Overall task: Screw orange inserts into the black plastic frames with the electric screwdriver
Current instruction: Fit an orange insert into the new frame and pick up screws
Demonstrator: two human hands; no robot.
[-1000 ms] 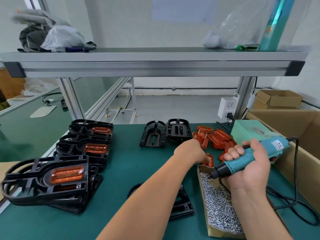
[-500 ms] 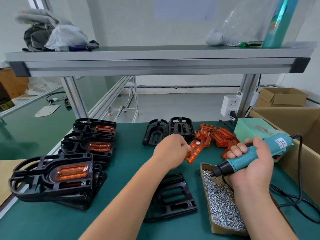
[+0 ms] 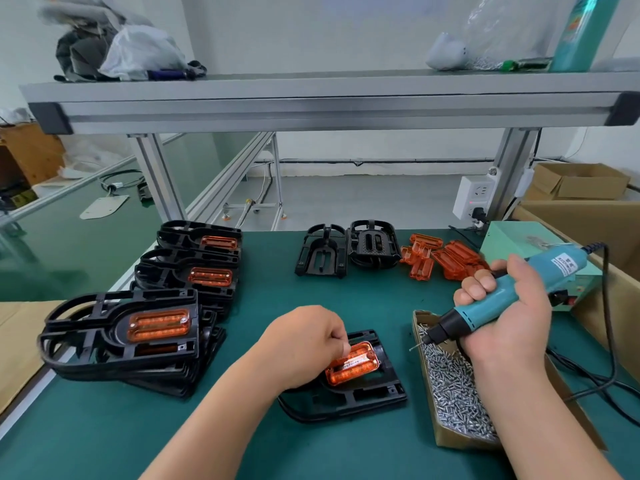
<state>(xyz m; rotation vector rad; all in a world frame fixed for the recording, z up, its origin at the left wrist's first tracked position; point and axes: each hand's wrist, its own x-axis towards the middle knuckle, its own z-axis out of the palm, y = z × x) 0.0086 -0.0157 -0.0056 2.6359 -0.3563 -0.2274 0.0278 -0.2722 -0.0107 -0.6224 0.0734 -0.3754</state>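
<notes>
Left hand (image 3: 304,344) pinches one orange insert (image 3: 356,365) on one black frame (image 3: 367,396). Right hand (image 3: 509,320) grips electric screwdriver (image 3: 467,315). Three fitted-frame stacks (image 3: 121,337) left, two bare frames (image 3: 322,254) behind.

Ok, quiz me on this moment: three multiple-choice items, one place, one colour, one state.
1. Relative to the front frame, the box of screws sits: A) to its left; B) to its right; C) stacked on top of it.
2. The screwdriver in the right hand is: A) red; B) yellow; C) teal.
3. The left hand: A) lies open and empty; B) holds an orange insert on the front frame; C) grips the screwdriver.
Answers: 1 B, the box lies off the frame's right edge; 2 C, its body is teal; 3 B, its fingers pinch the insert over the frame.
</notes>
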